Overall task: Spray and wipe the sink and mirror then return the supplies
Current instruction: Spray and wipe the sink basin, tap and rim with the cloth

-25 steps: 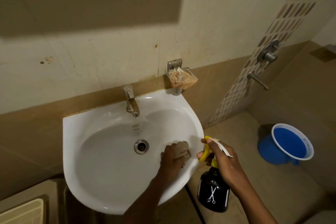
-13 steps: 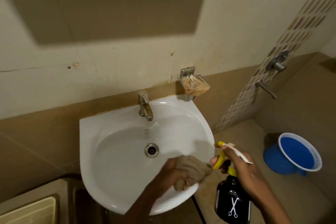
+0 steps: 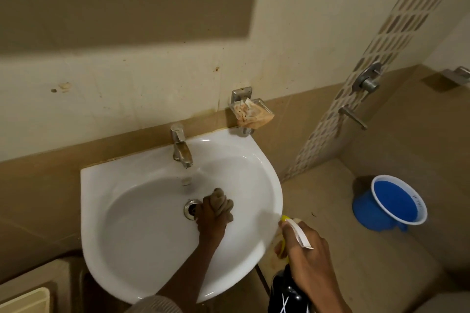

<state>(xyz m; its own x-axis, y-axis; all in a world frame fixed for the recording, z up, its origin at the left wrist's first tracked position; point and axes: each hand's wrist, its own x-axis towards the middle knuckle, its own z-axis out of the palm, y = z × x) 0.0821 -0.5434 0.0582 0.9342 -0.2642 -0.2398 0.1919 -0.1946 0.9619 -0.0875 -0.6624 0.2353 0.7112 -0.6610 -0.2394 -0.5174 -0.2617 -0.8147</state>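
Wiping the sink basin, with the mirror and the return of supplies not yet done.

Largest is the white sink point(image 3: 142, 211), fixed to the wall under a tap point(image 3: 181, 146); its bowl holds no standing water that I can see. On the floor near the right edge stands a blue bucket point(image 3: 387, 202), blue inside; whether that is water I cannot tell. At the sink's rear right corner a wall soap dish point(image 3: 250, 112) carries a crumpled tan wrapper. The left hand point(image 3: 211, 218) has its grip closed on a brownish cloth point(image 3: 222, 202), pressed to the bowl just beside the drain point(image 3: 191, 208). The right hand point(image 3: 309, 251) grips the black spray bottle point(image 3: 286, 292) off the sink's front right edge. Next, I judge, the wipe should sweep the remaining bowl and rim.
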